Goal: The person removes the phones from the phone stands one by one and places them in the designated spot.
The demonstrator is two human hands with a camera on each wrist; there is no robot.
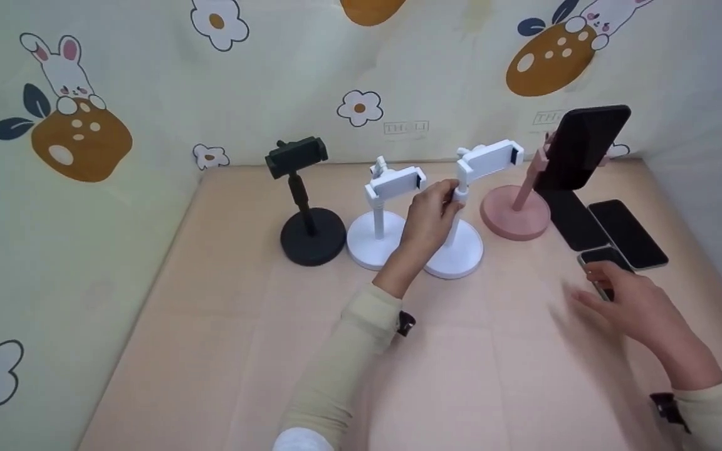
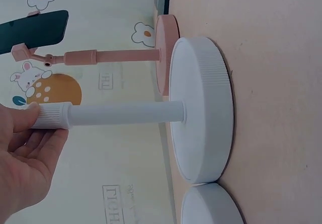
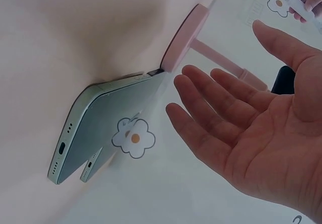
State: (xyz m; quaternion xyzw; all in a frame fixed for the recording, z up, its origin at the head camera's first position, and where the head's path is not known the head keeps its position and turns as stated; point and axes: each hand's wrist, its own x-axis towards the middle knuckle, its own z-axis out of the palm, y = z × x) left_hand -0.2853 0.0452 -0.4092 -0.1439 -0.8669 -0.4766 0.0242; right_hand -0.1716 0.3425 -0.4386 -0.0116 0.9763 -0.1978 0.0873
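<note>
My left hand (image 1: 430, 216) grips the ribbed collar on the post of a white phone stand (image 1: 461, 254), just below its empty clamp. In the left wrist view, thumb and fingers wrap that collar (image 2: 50, 116) while the round base rests on the table. My right hand (image 1: 643, 307) hovers over the nearest phone (image 1: 608, 255), fingers relaxed and spread. The right wrist view shows the palm (image 3: 261, 148) holding nothing, apart from the phone (image 3: 110, 113) lying flat.
Left of the gripped stand are another white stand (image 1: 373, 244), its base touching, and a black stand (image 1: 313, 241). To the right, a pink stand (image 1: 514, 216) holds a dark phone (image 1: 586, 147). Two more phones lie behind the nearest one, the middle phone (image 1: 574, 219) and the right phone (image 1: 633, 235).
</note>
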